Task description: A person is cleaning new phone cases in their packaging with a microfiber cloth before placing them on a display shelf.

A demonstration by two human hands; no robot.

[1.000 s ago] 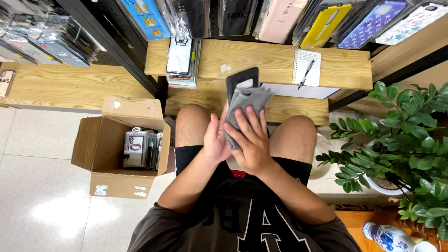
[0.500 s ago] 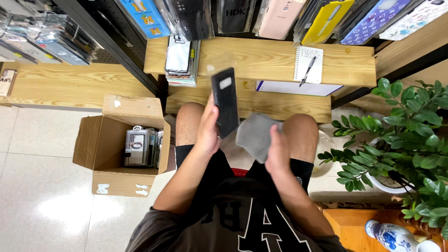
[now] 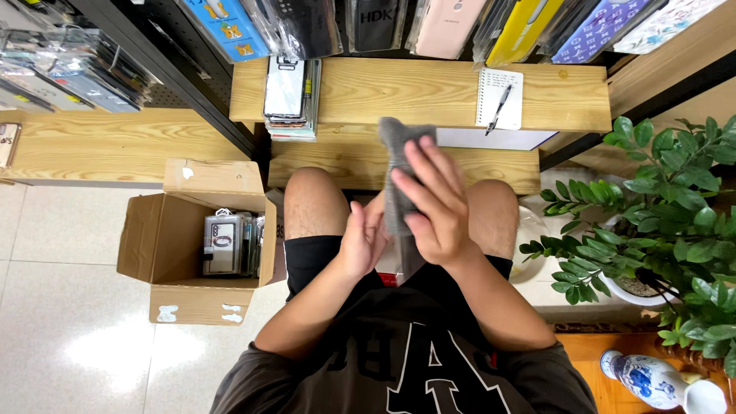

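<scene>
**Wiping with a soft grey cloth over my lap**

Looking from the left side first, I see a cardboard box (image 3: 192,245) on the floor, open at the top, with packed phone cases standing in it. It is well apart from my hands.

Next comes my left hand (image 3: 362,241). It sits low, just above my left knee. It is curled toward something under the cloth, but I cannot tell what it holds, because the cloth and my other hand hide it.

Then the grey cloth (image 3: 399,165). It is between my two hands and hangs up and over, with its top edge in front of the bench (image 3: 345,157). I think it is light, soft and floppy. It will not break and it bends any way you press. A flat palm or a pinch near the middle should keep it from slipping off.

My right hand (image 3: 433,207) lies flat on the cloth, fingers spread and pressing it. The two hands are close together, nearly touching.

Further right, a notebook (image 3: 498,98) with a pen on it rests on the bench, and a green plant (image 3: 659,207) stands beside my right knee.
</scene>
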